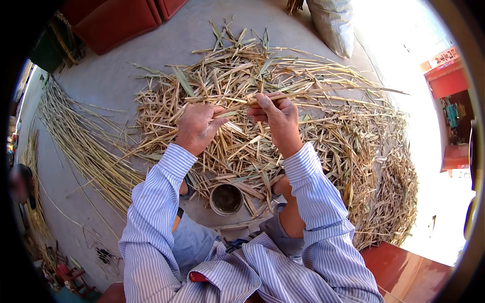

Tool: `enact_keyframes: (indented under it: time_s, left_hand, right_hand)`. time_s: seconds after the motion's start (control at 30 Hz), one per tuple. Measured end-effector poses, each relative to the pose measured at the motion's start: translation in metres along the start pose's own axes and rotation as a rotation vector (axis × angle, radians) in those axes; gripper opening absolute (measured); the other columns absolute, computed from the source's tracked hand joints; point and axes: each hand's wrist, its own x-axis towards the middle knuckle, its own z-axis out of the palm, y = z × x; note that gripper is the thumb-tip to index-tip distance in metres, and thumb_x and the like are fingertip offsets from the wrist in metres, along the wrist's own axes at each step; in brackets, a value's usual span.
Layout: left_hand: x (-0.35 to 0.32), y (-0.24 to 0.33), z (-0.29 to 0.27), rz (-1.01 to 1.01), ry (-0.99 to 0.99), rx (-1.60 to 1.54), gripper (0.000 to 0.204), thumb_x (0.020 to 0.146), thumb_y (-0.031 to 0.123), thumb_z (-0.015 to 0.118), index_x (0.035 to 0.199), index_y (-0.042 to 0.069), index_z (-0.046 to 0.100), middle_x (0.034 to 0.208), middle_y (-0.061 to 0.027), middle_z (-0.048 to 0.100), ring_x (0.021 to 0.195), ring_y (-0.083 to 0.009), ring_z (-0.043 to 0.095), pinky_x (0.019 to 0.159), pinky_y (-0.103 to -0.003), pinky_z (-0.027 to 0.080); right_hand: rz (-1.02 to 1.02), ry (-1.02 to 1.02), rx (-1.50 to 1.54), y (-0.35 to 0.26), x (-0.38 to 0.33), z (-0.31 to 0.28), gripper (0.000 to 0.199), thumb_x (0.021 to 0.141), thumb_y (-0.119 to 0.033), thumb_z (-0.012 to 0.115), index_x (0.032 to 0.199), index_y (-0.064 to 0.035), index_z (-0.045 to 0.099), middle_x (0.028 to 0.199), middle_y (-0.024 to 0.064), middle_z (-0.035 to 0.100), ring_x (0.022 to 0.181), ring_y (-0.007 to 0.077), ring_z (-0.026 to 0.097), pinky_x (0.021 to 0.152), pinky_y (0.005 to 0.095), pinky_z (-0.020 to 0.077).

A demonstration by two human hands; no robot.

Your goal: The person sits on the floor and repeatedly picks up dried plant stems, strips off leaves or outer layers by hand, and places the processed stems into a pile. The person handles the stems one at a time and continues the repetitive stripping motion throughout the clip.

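Observation:
Above a wide heap of dry straw-coloured husks and leaf strips (pixel 242 151), I hold a long thin reed-like stalk (pixel 333 90) with both hands. My left hand (pixel 196 127) is closed around it, thumb and fingers pointing right. Just to the right, my right hand (pixel 277 119) pinches the stalk between thumb and curled fingers. The stalk's thin end reaches far to the right. Toward the lower left, a stalk runs down from my left hand, though my arm partly hides it. Between my feet stands a round container (pixel 226 199) with dark contents, perhaps liquid.
A loose bundle of long greenish-yellow stalks (pixel 86 136) lies on the grey floor at left. Red upholstered furniture (pixel 116 25) stands at the far left. A pale sack (pixel 333 25) is at the far right. Another husk heap (pixel 391 202) spreads beside my right arm, near a red-brown panel (pixel 404 270).

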Motion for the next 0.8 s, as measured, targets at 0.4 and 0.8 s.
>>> enact_keyframes:
  time_s: [0.4,0.8]
  left_hand:
    - [-0.005,-0.010,-0.006,-0.533,0.016,-0.630,0.012,0.083,0.007,0.075,0.089,-0.002,0.069,0.079,-0.0045,0.069,0.070,-0.0068,0.062,0.064,-0.021,0.052]
    - [-0.004,-0.013,-0.004,0.060,0.035,0.077,0.022,0.071,0.014,0.080,0.089,0.007,0.069,0.078,-0.0066,0.066,0.074,-0.0237,0.062,0.065,-0.036,0.049]
  right_hand:
    - [0.026,-0.011,-0.028,0.001,0.002,0.008,0.031,0.092,-0.026,0.067,0.101,0.0037,0.062,0.085,0.0127,0.070,0.071,0.0172,0.069,0.063,0.0267,0.0567]
    - [0.178,0.079,0.035,0.011,0.003,-0.001,0.038,0.089,-0.032,0.069,0.100,0.0041,0.064,0.085,0.0125,0.069,0.070,0.0178,0.068,0.061,0.0261,0.0564]
